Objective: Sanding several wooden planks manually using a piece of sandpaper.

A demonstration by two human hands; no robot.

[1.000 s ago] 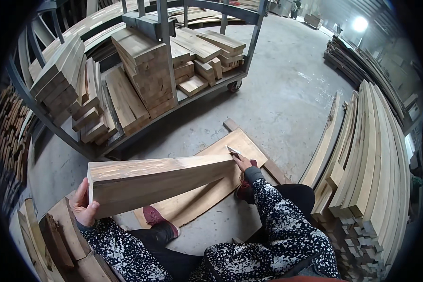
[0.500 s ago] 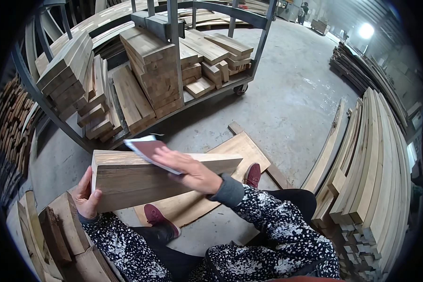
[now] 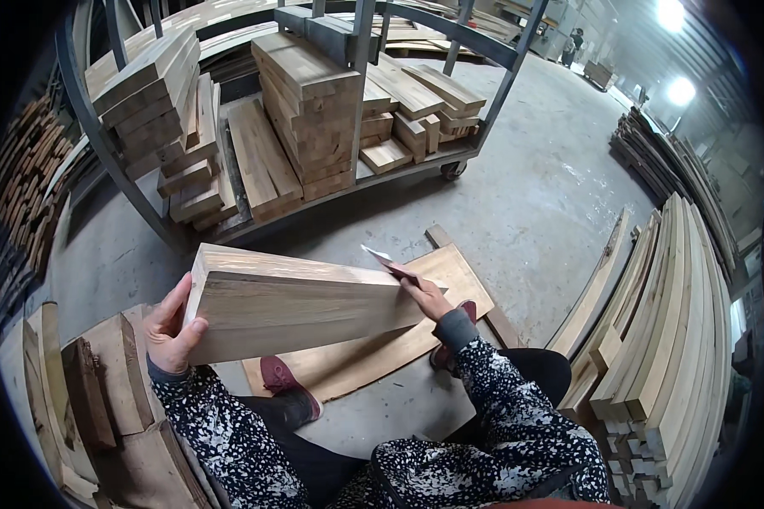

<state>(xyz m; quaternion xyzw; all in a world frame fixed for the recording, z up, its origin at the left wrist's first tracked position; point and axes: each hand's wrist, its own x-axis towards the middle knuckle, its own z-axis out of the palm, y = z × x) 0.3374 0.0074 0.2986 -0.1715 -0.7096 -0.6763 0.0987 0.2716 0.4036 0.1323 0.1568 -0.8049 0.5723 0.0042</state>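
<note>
The left hand point(image 3: 171, 329) clamps the board's point(image 3: 306, 305) left end; the right hand point(image 3: 429, 299) grips a sheet point(image 3: 394, 265) near its right end, apparently sanding; another stroke calls for flat pressure.

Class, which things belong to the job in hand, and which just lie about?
Job:
- thick wooden plank, in the left hand
- brownish sheet, possibly sandpaper, in the right hand

Lying about:
- wheeled metal cart
- wooden blocks stacked on it
- long boards at right
</note>
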